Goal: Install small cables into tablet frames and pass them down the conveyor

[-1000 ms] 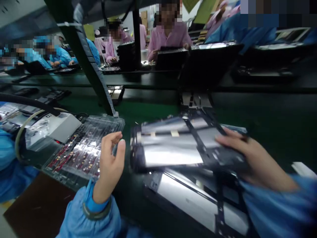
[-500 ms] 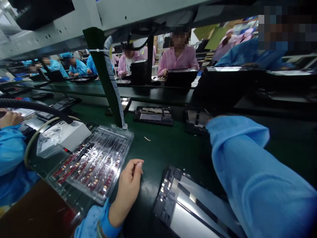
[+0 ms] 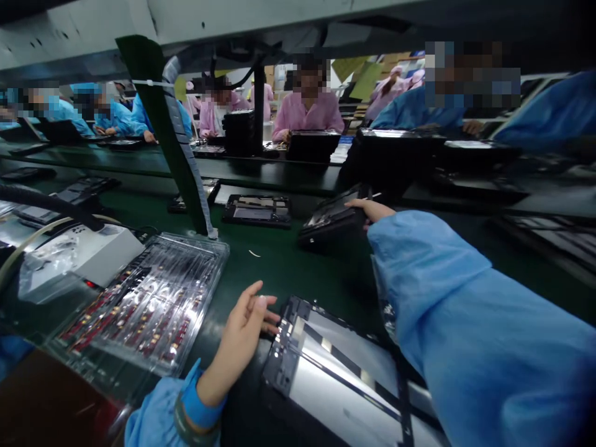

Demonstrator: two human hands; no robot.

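My right hand [image 3: 372, 211] reaches far out over the green bench and grips the right end of an opened tablet [image 3: 333, 214], which is tilted up off the surface. Its thumb lies on the top face; the other fingers are mostly hidden. My left hand [image 3: 249, 323] has its fingers apart and holds nothing. It is beside the upper left corner of a large opened tablet [image 3: 344, 379] with silvery battery areas and dark strips; whether the fingertips touch it I cannot tell. Left of that hand lies a clear plastic tray [image 3: 218, 261] with rows of small red-and-gold parts.
More opened tablets, one of them [image 3: 256, 211] at mid-bench, lie along the line. A green post [image 3: 167, 136] with a taped cable rises from the bench. A white box [image 3: 88, 248] stands left. Black stacks [image 3: 393, 155] and several co-workers are across the line.
My right hand has lifted and tilted the far tablet, bringing it closer. The fingers of my left hand have spread from a curled pose. The view has shifted somewhat to the right.
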